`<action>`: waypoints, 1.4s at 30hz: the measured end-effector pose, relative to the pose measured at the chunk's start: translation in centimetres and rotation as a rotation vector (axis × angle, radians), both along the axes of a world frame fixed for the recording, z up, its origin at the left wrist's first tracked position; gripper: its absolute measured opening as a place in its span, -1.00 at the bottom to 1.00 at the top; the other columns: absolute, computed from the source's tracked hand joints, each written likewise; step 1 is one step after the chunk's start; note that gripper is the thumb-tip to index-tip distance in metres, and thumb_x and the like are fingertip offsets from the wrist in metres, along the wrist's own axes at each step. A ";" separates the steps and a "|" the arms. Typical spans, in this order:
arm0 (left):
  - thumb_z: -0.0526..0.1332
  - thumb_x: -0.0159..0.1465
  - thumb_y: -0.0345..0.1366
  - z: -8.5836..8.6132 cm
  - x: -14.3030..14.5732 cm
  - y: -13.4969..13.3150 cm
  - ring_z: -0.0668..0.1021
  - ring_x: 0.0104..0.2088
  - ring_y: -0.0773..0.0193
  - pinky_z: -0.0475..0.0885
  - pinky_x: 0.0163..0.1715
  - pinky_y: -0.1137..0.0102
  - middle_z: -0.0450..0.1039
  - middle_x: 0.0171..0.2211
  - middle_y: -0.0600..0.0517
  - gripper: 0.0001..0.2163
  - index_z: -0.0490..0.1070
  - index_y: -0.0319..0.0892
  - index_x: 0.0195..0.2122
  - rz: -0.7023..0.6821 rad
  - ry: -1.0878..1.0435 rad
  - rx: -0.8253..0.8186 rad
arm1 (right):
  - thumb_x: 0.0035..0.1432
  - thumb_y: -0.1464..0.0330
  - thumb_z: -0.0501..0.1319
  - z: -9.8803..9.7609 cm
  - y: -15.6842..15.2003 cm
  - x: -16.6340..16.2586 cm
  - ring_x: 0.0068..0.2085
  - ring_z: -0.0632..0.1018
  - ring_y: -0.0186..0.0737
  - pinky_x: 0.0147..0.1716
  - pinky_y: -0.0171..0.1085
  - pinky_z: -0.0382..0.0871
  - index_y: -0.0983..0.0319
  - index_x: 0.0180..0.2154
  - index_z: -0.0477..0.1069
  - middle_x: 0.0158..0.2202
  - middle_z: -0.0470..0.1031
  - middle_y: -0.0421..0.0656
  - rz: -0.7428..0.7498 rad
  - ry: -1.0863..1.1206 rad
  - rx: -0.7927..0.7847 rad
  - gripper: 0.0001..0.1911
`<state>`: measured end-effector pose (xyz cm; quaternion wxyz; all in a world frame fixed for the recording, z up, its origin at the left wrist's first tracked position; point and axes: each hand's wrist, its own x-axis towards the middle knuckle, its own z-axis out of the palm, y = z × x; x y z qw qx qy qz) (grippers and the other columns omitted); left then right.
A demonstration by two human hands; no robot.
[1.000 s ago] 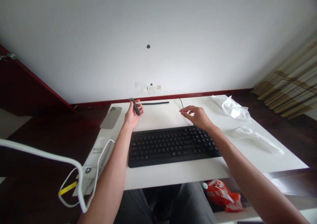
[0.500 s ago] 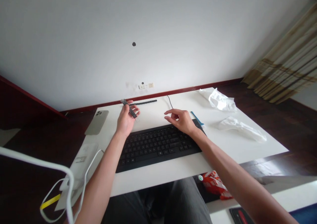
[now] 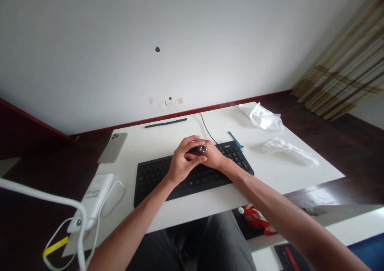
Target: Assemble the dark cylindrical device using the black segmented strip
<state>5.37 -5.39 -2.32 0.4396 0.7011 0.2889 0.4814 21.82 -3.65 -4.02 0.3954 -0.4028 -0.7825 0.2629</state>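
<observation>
Both my hands meet above the middle of a black keyboard (image 3: 156, 177) on a white desk (image 3: 168, 139). My left hand (image 3: 181, 161) is curled around a small dark grey strip-like object (image 3: 198, 149), and my right hand (image 3: 211, 156) pinches the same object from the right side. Only a short piece of it shows between the fingers. The keyboard's black cable (image 3: 205, 127) runs off toward the wall.
A long black strip (image 3: 165, 122) lies at the desk's far edge. A phone (image 3: 113, 147) lies face down at the left, with a white power bank (image 3: 91, 195) and white cables nearer. A blue tool (image 3: 235, 139) and white plastic bags (image 3: 265, 118) lie on the right. A red packet (image 3: 255, 219) sits below the desk.
My left hand carried the dark object from the far left of the desk toward the middle. My right hand came in and took hold of it too. The view shifted right.
</observation>
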 end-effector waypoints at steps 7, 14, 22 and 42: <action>0.43 0.21 -0.29 0.2 -1.0 1.1 0.48 0.11 -0.02 0.31 0.23 0.11 0.51 0.04 -0.11 -0.62 0.58 0.01 0.07 0.188 0.039 0.043 | 0.28 0.23 0.22 1.6 0.7 1.6 -0.33 0.44 -0.25 -0.32 -0.26 0.33 0.18 -0.17 0.49 -0.30 0.51 -0.17 -0.140 0.290 -0.113 -0.82; 0.39 0.24 -0.39 -0.3 -1.8 1.9 0.50 -0.17 0.16 0.38 -0.07 0.33 0.55 -0.10 -0.07 -0.75 0.63 -0.06 -0.05 0.186 -0.003 -0.080 | 0.27 0.13 0.23 1.3 2.0 2.6 -0.42 0.42 -0.27 -0.36 -0.25 0.32 0.24 -0.21 0.48 -0.49 0.43 -0.22 -0.094 0.522 -0.305 -0.71; 0.37 0.22 -0.38 -1.9 -2.3 2.3 0.52 -0.04 0.01 0.38 0.11 0.15 0.53 -0.10 -0.07 -0.74 0.62 -0.01 -0.07 0.138 0.213 0.075 | 0.21 0.13 0.25 0.7 0.5 5.5 -0.45 0.38 -0.27 -0.41 -0.29 0.30 0.20 -0.36 0.44 -0.52 0.37 -0.25 -0.398 0.345 -0.207 -0.72; 0.44 0.17 -0.34 -1.6 1.5 3.9 0.57 -0.31 0.12 0.46 -0.15 0.26 0.54 -0.30 -0.01 -0.93 0.66 -0.01 -0.34 0.011 0.491 0.138 | 0.25 0.27 0.10 0.6 -0.9 5.3 -0.50 0.34 -0.25 -0.41 -0.27 0.23 0.17 -0.51 0.29 -0.60 0.28 -0.24 -0.465 -0.012 -0.100 -0.72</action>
